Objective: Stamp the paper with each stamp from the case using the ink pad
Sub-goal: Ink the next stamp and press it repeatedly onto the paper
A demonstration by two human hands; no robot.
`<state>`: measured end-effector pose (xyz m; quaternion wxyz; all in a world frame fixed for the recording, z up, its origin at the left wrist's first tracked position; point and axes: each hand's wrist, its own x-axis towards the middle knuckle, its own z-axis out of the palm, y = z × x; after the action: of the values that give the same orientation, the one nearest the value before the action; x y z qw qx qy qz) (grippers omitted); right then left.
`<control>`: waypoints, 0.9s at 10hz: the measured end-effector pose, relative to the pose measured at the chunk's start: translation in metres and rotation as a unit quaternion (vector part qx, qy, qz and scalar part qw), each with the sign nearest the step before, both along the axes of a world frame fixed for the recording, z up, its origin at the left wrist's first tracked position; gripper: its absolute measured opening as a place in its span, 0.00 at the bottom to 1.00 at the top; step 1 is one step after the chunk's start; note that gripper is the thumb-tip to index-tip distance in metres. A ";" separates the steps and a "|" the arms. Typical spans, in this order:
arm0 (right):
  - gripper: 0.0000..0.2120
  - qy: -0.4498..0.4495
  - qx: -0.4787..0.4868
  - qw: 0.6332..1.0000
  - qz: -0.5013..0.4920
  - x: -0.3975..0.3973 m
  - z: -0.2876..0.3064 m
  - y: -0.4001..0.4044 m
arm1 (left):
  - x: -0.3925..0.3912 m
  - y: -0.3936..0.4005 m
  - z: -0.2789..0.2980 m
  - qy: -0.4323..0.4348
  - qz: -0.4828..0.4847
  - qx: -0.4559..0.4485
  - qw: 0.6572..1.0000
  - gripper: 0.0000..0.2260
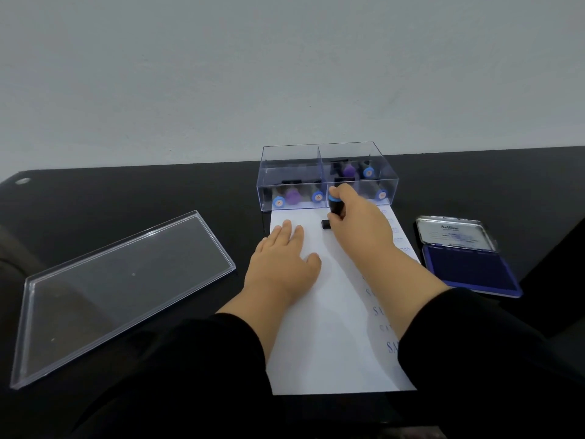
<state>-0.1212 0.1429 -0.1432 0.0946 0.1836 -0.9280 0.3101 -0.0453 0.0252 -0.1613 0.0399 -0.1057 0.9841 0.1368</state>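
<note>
Gripping the small, light, rigid black stamp [333, 213] by its handle, the right hand [357, 223] presses at the thin white paper's [329, 327] twelve o'clock end; the left hand [281, 261] lies flat, pinning it.

- Left hand [286, 258]: flat, palm down on the paper [329, 312], fingers straight and close together, pointing to the paper's far edge; thumb spread toward the paper's middle.
- Left forearm: bare from wrist to mid-forearm, black sleeve [202, 359] below; crosses the paper's near left edge.
- Right hand [354, 217]: over the paper's far end, fingers curled round an upright stamp [335, 209], whose base meets the paper.
- Right forearm: bare, lying along the paper's right side; black sleeve from mid-forearm back.
- Hands apart, not touching.
</note>
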 end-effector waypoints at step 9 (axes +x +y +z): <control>0.16 0.000 -0.007 1.000 0.007 0.002 -0.001 0.001 | 0.000 0.001 0.000 -0.006 0.000 -0.006 1.000 0.27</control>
<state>-0.1189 0.1444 -0.1445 0.0932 0.1895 -0.9246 0.3170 -0.0455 0.0258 -0.1609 0.0450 -0.1065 0.9847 0.1301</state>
